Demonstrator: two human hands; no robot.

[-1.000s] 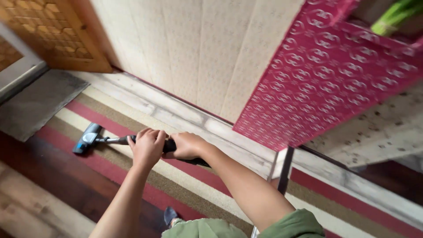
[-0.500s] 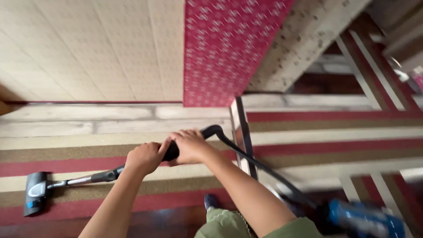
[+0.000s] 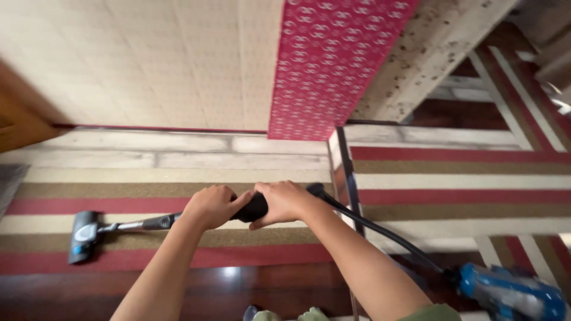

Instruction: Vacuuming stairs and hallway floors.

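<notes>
Both of my hands grip the black handle [image 3: 253, 208] of a vacuum cleaner wand. My left hand [image 3: 209, 205] holds the forward end and my right hand [image 3: 284, 202] holds just behind it, the two touching. The metal wand [image 3: 134, 224] runs left to a dark floor head [image 3: 83, 235] resting on the striped carpet [image 3: 446, 181]. A black hose [image 3: 380, 232] leads from the handle to the blue vacuum body [image 3: 511, 292] at the lower right.
A cream patterned wall [image 3: 148, 59] rises ahead, with a red patterned cloth [image 3: 333, 65] hanging over a table whose metal leg [image 3: 344, 172] stands close to my right hand. A wooden door corner [image 3: 18, 122] is at the left. Dark wood floor [image 3: 119, 291] lies nearest me.
The floor head has shifted a little to the right along the carpet and my hands drew slightly right and lower. The view panned, so the door corner shows again.
</notes>
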